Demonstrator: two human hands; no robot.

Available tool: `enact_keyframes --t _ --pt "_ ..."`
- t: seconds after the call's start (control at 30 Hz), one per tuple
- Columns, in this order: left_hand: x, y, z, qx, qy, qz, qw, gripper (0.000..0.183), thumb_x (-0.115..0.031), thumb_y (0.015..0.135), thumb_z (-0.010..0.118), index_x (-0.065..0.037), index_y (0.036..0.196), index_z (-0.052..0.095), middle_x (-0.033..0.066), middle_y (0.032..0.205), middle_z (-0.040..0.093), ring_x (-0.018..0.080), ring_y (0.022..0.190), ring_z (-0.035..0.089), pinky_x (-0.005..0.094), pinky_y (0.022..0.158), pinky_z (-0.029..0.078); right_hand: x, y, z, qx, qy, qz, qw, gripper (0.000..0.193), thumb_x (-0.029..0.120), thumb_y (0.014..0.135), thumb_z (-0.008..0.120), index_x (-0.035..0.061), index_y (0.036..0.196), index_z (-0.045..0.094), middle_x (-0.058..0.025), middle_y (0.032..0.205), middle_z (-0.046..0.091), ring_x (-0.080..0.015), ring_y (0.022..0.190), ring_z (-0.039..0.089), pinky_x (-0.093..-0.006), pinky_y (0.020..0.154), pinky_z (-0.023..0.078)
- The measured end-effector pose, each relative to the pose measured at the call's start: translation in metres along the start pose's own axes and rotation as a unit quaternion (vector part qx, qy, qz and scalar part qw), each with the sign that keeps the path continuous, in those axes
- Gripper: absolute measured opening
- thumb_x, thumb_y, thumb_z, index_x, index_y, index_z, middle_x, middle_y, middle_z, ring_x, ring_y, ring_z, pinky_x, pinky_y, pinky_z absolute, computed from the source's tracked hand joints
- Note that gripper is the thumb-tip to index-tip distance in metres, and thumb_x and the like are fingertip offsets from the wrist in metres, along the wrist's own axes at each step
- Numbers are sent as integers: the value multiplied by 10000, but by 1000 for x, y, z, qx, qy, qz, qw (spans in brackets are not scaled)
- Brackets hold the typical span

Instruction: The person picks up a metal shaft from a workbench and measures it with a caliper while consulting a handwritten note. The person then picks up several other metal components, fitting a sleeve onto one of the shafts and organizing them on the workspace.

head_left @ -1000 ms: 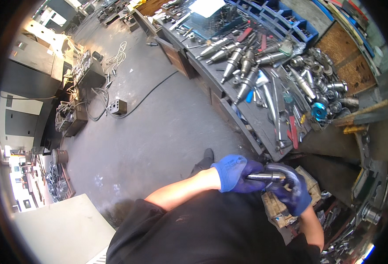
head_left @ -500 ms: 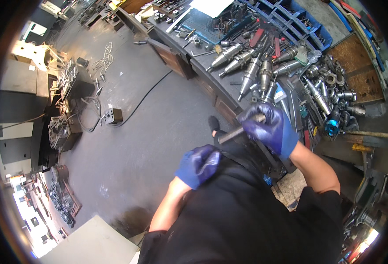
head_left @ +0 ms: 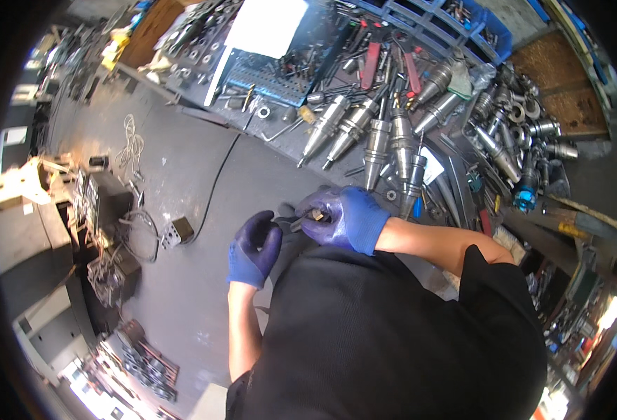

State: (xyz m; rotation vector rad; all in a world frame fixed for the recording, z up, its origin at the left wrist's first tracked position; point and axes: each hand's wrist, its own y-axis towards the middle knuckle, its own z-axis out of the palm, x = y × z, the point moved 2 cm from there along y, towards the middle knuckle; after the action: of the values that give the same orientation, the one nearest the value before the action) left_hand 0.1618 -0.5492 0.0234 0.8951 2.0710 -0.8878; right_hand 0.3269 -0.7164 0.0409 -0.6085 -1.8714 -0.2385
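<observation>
R hand [head_left: 347,220] has fingers clamped on a small metal bit [head_left: 317,215]; L hand [head_left: 254,248] is nr it w/ fingers apart.

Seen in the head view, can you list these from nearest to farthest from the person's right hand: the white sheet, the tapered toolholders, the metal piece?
1. Metal piece: in the right hand's grip.
2. Tapered toolholders: just above that hand in the view.
3. White sheet: near the top, left of the toolholders.
</observation>
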Motion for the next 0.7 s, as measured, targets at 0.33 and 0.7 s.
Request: enact_keyframes --t 0.33,0.7 --pt "19 199 -14 -34 187 135 972 679 -232 808 806 -66 1403 523 187 1243 659 301 982 696 414 854 561 5 32 12 -197 28 89 976 226 227 865 725 123 1065 743 -134 963 739 -332 851 718 -385 760 567" --pt "25 286 -15 111 198 180 957 690 -363 724 864 -81 1308 626 193 1106 708 359 1026 688 451 880 551 7 99 49 -385 100 145 906 216 142 903 745 57 1098 705 -72 903 730 -87 809 656 -282 750 550"
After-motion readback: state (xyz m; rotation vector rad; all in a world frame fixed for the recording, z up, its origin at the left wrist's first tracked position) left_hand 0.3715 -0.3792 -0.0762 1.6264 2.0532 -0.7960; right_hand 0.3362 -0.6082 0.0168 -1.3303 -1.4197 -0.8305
